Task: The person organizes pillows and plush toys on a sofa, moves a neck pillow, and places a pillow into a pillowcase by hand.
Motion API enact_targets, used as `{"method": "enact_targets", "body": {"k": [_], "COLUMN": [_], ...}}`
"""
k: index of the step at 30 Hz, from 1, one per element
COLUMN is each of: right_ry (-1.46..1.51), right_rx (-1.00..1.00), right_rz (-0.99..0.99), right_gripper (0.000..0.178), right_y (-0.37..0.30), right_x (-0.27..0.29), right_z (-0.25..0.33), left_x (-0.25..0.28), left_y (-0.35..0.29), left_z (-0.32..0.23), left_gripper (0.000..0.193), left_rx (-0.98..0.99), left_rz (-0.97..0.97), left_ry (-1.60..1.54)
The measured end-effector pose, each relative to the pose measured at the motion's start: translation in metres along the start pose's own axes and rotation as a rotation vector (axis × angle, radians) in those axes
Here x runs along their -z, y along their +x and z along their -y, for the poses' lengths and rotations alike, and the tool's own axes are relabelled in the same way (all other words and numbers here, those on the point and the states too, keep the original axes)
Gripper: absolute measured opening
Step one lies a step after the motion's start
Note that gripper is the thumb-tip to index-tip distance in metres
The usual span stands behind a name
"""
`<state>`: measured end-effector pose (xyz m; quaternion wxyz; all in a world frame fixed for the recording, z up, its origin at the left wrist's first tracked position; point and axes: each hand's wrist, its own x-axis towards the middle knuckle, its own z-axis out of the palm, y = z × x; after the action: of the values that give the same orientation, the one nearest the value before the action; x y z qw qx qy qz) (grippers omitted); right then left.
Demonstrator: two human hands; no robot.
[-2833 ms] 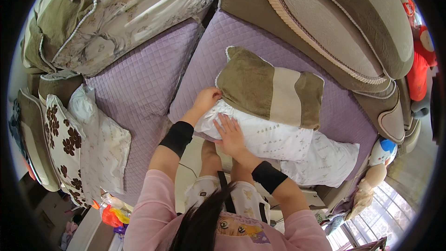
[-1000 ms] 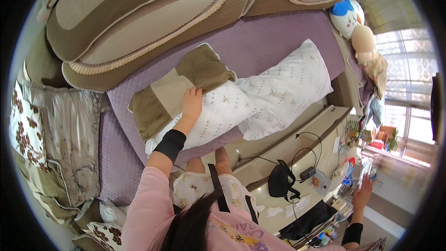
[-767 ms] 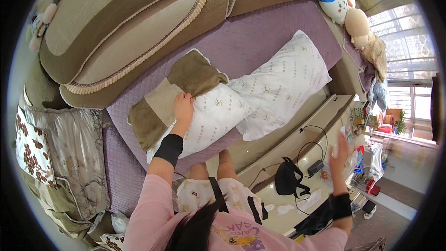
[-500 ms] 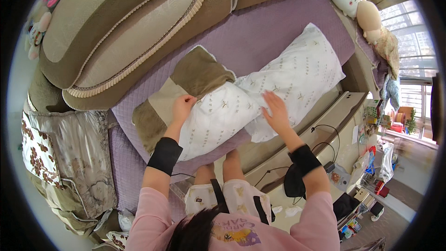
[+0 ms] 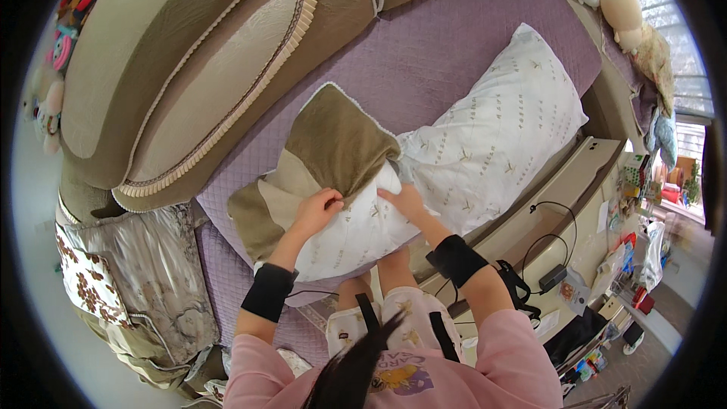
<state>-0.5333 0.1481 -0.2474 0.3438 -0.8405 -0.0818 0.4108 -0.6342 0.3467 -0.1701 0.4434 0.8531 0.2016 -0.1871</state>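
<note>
A long white pillow (image 5: pixel 496 132) with small printed sprigs lies slantwise across the bed, pinched in and creased around its middle. Its nearer left end meets a brown and beige fabric cover (image 5: pixel 341 125) edged with pale trim. My left hand (image 5: pixel 319 210) is closed with its fingers curled at the border where the brown cloth meets the white pillow. Close beside it, my right hand (image 5: pixel 405 201) pinches a raised fold of the white pillow fabric. The fold hides how far the pillow reaches under the cover.
A purple quilted spread (image 5: pixel 447 38) covers the bed. The padded headboard (image 5: pixel 204 68) curves along the far left. Plush toys (image 5: pixel 621 11) sit at the far right corner. On the right, a cream cabinet (image 5: pixel 530 235) carries a black cable. A folded grey cover (image 5: pixel 163 280) lies at left.
My right hand has come left and closed on the white fabric, where it was open over the pillow before. The brown cloth's near edge is lifted. The view has shifted slightly.
</note>
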Motion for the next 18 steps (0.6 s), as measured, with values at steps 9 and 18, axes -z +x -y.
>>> {"method": "enact_targets", "body": {"k": [9,18], "right_ry": [-0.002,0.184], "right_rx": [-0.012,-0.187], "right_rz": [-0.16,0.311], "right_gripper": [0.046,0.067], "right_y": [0.028,0.034], "right_x": [-0.018,0.046], "right_z": [0.024,-0.025], "left_x": [-0.025,-0.026], "left_y": [-0.033,0.076], "left_z": [0.011,-0.039], "left_gripper": [0.017,0.031], "left_rx": [0.113,-0.389], "left_rz": [-0.065,-0.253], "left_ry": [-0.209,0.452]}}
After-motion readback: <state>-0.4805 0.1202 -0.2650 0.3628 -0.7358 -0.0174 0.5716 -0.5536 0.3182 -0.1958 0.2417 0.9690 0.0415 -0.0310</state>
